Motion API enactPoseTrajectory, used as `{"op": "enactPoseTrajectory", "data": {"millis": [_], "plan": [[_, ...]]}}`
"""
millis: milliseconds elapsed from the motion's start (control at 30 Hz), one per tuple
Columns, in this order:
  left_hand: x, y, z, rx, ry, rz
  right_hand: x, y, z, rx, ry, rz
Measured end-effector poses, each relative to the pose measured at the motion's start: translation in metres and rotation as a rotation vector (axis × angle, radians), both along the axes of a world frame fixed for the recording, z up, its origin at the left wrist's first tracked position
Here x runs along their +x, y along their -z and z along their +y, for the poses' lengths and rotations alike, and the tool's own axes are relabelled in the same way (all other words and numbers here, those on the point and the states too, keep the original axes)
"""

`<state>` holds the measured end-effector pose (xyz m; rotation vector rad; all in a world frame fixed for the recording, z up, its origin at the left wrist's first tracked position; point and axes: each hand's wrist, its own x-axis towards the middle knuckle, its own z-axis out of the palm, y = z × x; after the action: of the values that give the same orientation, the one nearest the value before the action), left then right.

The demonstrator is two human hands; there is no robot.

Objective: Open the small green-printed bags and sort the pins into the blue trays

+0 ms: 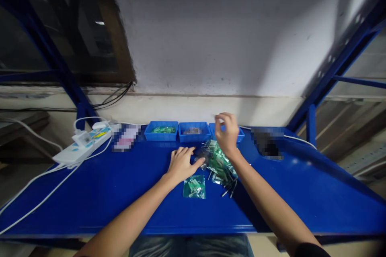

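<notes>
My left hand (182,164) rests on the blue table with its fingers spread, its thumb beside a small dark, clear packet (204,157). Raised over the right blue bin (240,135), my right hand (226,130) has its thumb and forefinger curled together; what they hold, if anything, is too small and blurred to name. Below it lies a heap of green and white parts with clear bags (220,162). Nearer the front, a clear bag (194,187) holds several green and white pieces. The left bin (161,138) contains green parts, the middle bin (194,137) brownish ones.
A white power strip (72,151) with plugs and trailing cables lies on the left. Beside it is a blurred-out pinkish item (126,137); a dark blurred-out item (269,144) lies at the right. Blue posts stand on both sides, and a wall rises behind the table (126,196).
</notes>
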<state>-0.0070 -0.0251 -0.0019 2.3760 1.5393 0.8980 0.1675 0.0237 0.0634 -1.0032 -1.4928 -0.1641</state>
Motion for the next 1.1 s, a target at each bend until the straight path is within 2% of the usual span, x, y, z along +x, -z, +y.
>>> {"op": "enactPoseTrajectory", "data": {"millis": [100, 167, 233, 333, 433, 500, 600, 667, 733, 800, 900, 1000, 1100], "plan": [[0.004, 0.004, 0.000, 0.009, -0.046, 0.069, -0.004, 0.028, 0.015, -0.221, -0.172, -0.312], [0.002, 0.005, 0.002, -0.022, -0.057, 0.069, -0.005, 0.044, 0.017, -0.277, -0.226, -0.334], [-0.005, 0.006, 0.008, -0.078, -0.068, 0.029, -0.003, 0.052, 0.013, -0.274, -0.231, -0.290], [-0.016, 0.008, 0.018, -0.149, -0.080, -0.109, 0.000, 0.049, -0.003, -0.287, -0.215, -0.171], [-0.022, 0.007, 0.022, -0.128, -0.069, -0.297, -0.005, 0.041, -0.021, -0.407, -0.278, -0.140], [-0.021, 0.002, 0.019, -0.046, -0.054, -0.389, -0.013, 0.037, -0.030, -0.532, -0.322, -0.110], [-0.017, -0.009, 0.007, 0.119, -0.017, -0.453, -0.026, 0.034, -0.039, -0.797, -0.401, 0.100], [-0.015, -0.015, 0.000, 0.206, 0.039, -0.435, -0.032, 0.033, -0.043, -0.955, -0.514, 0.265], [-0.013, -0.017, -0.005, 0.245, 0.095, -0.373, -0.035, 0.033, -0.044, -1.017, -0.610, 0.386], [-0.012, -0.018, -0.006, 0.229, 0.119, -0.314, -0.036, 0.035, -0.044, -0.977, -0.623, 0.447], [-0.013, -0.017, -0.003, 0.073, 0.136, -0.338, -0.034, 0.040, -0.043, -0.802, -0.505, 0.394], [-0.014, -0.016, 0.001, -0.252, 0.159, -0.583, -0.031, 0.043, -0.046, -0.547, -0.392, 0.153], [-0.015, -0.015, 0.006, -0.531, 0.122, -0.873, -0.033, 0.044, -0.052, -0.315, -0.441, -0.125]]}}
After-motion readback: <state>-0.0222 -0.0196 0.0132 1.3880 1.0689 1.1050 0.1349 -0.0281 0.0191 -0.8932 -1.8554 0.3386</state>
